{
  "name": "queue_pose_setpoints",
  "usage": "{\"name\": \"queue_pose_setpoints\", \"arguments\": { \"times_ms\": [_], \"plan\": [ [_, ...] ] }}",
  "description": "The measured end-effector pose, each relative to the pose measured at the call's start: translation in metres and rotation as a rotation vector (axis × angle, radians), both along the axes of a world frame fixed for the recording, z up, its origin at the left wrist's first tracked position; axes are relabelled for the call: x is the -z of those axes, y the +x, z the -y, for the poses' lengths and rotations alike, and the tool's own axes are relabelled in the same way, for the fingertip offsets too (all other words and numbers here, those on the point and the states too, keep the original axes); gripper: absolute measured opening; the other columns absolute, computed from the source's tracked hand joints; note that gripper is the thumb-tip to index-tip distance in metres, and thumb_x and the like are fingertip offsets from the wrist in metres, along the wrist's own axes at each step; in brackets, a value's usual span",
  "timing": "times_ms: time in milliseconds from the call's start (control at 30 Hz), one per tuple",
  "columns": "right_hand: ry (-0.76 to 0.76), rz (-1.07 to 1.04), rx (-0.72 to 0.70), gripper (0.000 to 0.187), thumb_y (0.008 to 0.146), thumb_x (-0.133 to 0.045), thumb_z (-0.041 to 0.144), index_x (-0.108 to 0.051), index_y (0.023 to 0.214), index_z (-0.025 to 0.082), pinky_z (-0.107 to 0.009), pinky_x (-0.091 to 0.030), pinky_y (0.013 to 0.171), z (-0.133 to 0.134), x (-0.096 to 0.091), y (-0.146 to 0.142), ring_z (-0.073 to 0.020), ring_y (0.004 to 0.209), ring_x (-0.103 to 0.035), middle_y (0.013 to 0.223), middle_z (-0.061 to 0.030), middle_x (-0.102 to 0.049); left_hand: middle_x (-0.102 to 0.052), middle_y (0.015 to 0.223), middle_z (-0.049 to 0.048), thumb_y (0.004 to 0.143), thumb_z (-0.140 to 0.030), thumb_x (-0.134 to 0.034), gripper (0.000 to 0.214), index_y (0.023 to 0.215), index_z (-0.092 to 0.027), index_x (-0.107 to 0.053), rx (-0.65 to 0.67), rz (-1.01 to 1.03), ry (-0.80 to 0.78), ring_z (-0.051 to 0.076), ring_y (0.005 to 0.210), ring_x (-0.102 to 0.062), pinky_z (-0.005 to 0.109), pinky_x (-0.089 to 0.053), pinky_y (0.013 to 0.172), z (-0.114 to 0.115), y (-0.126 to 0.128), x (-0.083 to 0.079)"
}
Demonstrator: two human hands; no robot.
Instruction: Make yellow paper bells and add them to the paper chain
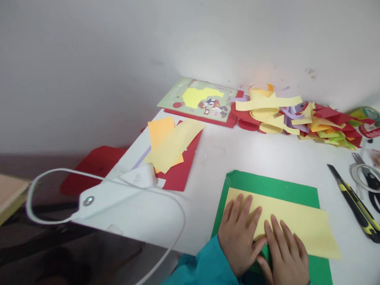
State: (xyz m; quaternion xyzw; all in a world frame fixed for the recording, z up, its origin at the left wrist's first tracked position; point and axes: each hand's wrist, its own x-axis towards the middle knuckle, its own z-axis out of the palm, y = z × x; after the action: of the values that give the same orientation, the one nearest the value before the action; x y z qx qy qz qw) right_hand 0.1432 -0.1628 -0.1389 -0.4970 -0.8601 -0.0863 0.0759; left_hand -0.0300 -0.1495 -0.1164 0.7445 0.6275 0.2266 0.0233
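A pale yellow sheet of paper (314,229) lies across a green board or sheet (270,183) at the front edge of the white table. My left hand (239,237) rests flat on the paper's left part, fingers stretched out. Beside it, my right hand (285,253) also lies flat on the paper, fingers extended. The two thumbs meet or nearly meet near the paper's lower edge. Neither hand grips anything. To the right of the paper lies a black and yellow utility knife (354,204), apart from my hands.
Scissors (369,174) and a roll of tape (363,178) lie at the right edge. Coloured paper strips and loops (323,122) line the wall, beside a printed pad (204,101). Left are loose papers (175,146) and a white power strip (103,198) with a trailing cable.
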Motion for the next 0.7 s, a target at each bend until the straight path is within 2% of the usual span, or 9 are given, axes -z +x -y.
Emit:
{"name": "queue_pose_setpoints", "arguments": {
  "times_ms": [133,367,533,700],
  "plan": [
    [0.051,0.024,-0.083,0.073,0.084,-0.036,0.061,-0.022,0.145,0.021,-0.041,-0.029,0.093,-0.005,-0.005,0.002,-0.0289,0.121,-0.044,0.135,-0.0054,-0.05,-0.045,0.14,0.005,0.081,-0.055,-0.046,0.059,0.132,-0.026,-0.046,-0.014,-0.042,-0.01,0.029,0.13,-0.033,0.042,-0.023,0.105,-0.002,0.0,-0.003],
    [0.045,0.032,-0.097,0.075,0.083,-0.04,0.058,-0.022,0.144,0.019,-0.041,-0.03,0.092,-0.007,-0.01,0.004,-0.0281,0.122,-0.043,0.138,-0.0054,-0.047,-0.036,0.145,0.0135,0.077,-0.059,-0.05,0.072,0.138,-0.023,-0.037,-0.075,-0.068,-0.006,0.03,0.131,-0.032,0.042,-0.027,0.104,-0.001,0.006,-0.003],
    [0.026,0.002,-0.078,0.074,0.084,-0.041,0.056,-0.02,0.145,0.019,-0.042,-0.029,0.093,-0.006,-0.012,0.0,-0.0277,0.122,-0.043,0.139,-0.0052,-0.045,-0.03,0.147,0.0135,0.075,-0.06,-0.052,0.075,0.139,-0.024,-0.035,-0.077,-0.105,-0.039,0.039,0.135,-0.022,0.048,-0.029,0.102,-0.001,0.005,-0.004],
    [0.017,-0.012,-0.067,0.074,0.084,-0.041,0.055,-0.019,0.145,0.019,-0.042,-0.029,0.093,-0.007,-0.014,-0.001,-0.0278,0.123,-0.042,0.139,-0.0045,-0.044,-0.021,0.149,0.0175,0.075,-0.059,-0.053,0.077,0.141,-0.025,-0.03,-0.088,-0.131,-0.091,0.045,0.135,-0.014,0.054,-0.03,0.101,0.0,0.006,-0.003]
  ]
}}
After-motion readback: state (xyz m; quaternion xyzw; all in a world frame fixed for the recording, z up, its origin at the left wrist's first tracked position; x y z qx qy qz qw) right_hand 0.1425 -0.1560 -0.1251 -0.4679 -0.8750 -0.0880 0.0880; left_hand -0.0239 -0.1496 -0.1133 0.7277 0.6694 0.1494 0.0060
